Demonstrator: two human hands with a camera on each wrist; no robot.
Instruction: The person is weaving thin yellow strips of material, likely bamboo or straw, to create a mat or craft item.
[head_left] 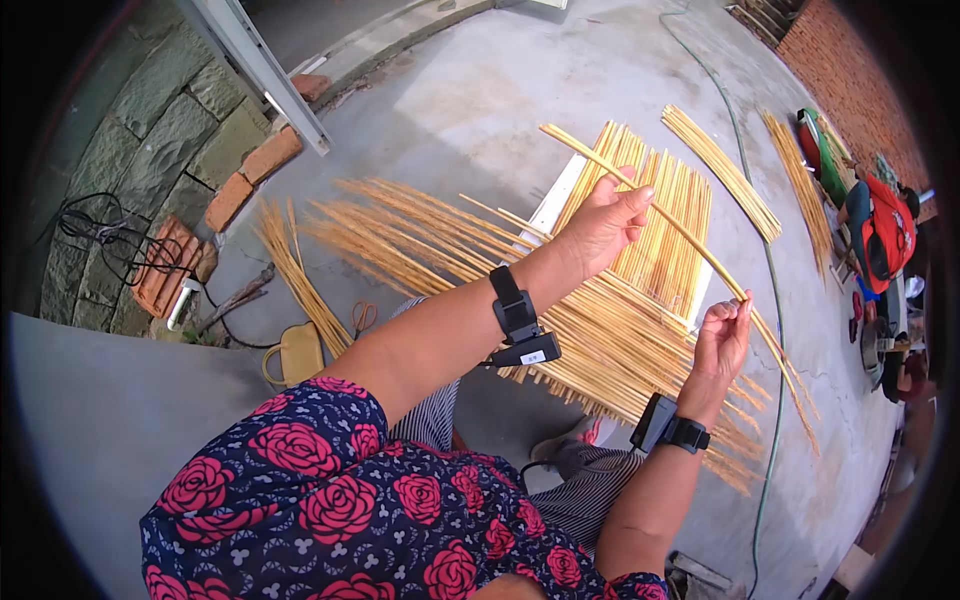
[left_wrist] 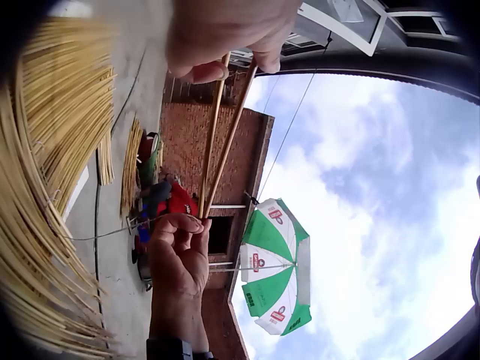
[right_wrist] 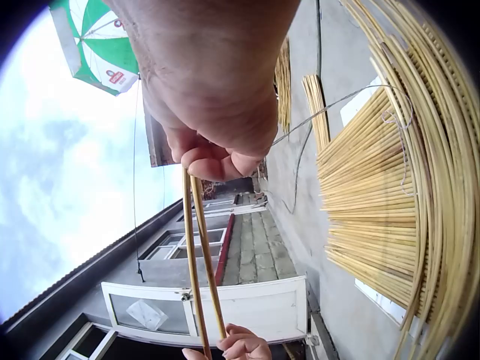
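My left hand (head_left: 605, 225) pinches two thin yellow stalks (head_left: 690, 236), raised above the ground. Nearer their feathery ends, my right hand (head_left: 722, 340) pinches them between thumb and fingertips. The left wrist view shows the two stalks (left_wrist: 214, 142) spread apart at my left hand (left_wrist: 232, 34) and converging at my right hand (left_wrist: 178, 259). Below lies a mat of parallel stalks (head_left: 655, 225) on a white board (head_left: 553, 203), crossed by loose feathery stalks (head_left: 590, 335). A thin cord (right_wrist: 330, 109) runs between the mat and my right hand (right_wrist: 214, 82).
More stalk bundles lie at the far side (head_left: 722, 170) and left (head_left: 305, 290). Orange-handled scissors (head_left: 364, 316) and a tan bag (head_left: 300, 354) are beside my legs. A green hose (head_left: 770, 270) crosses the concrete. Bricks (head_left: 270, 155) stand left; a red item (head_left: 885, 232) sits far right.
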